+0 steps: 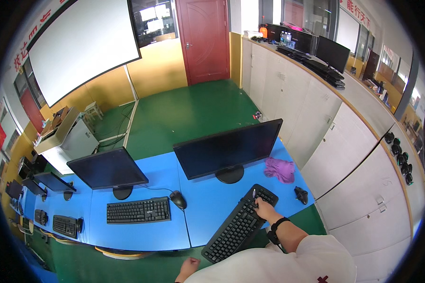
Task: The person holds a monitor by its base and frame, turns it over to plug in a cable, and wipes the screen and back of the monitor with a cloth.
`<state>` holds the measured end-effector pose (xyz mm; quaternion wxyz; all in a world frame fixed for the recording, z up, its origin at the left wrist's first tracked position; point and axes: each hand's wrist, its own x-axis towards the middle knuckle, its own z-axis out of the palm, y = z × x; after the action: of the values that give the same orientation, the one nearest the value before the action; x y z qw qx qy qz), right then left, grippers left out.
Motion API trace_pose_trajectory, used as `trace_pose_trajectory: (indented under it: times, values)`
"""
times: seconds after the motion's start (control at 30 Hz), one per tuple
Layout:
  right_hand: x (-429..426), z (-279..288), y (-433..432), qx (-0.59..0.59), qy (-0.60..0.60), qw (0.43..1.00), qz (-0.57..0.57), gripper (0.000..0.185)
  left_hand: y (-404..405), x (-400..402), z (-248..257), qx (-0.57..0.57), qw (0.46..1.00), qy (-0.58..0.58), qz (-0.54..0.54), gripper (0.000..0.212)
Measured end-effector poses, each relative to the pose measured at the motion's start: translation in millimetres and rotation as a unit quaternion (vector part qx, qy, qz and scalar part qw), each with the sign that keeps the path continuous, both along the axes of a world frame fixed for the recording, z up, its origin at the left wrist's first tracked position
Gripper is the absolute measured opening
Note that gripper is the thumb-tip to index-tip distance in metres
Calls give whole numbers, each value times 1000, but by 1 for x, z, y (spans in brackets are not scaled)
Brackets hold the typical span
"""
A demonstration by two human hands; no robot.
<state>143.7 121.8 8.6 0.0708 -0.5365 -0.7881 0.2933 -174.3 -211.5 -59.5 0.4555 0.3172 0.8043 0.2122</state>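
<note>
My right hand grips a black keyboard by its far end, together with what looks like a cable and its plug. The keyboard slants over the front edge of the blue desk. A second black keyboard seems to lie under it, mostly covered. Low in the picture, my left hand is curled beside the near corner of the held keyboard, apart from it, with nothing visible in it. To the right of the right hand lies a black mouse; a purple cloth is crumpled behind it.
A large monitor stands behind the keyboards. Leftward are another monitor, a keyboard and a wired mouse. White cabinets run along the right, bearing monitors, stacked keyboards and several mice. A stool sits under the desk edge.
</note>
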Motion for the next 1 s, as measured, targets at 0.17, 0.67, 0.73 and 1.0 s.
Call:
trace_pose_trajectory:
  times: [0.17, 0.67, 0.73, 1.0]
  values:
    - [-6, -8, 13, -70, -9, 998, 0, 34, 16, 24, -20, -145, 920, -364, 26, 38]
    - [5, -16, 28, -60, 28, 996, -56, 33, 94, -9, 19, 162, 965, -153, 141, 67]
    - [7, -18, 25, -27, 46, 995, -81, 30, 114, -16, 14, 187, 968, -106, 133, 68]
    - [28, -14, 9, -11, 72, 994, -79, 30, 158, -1, 13, 178, 976, -68, 109, 72]
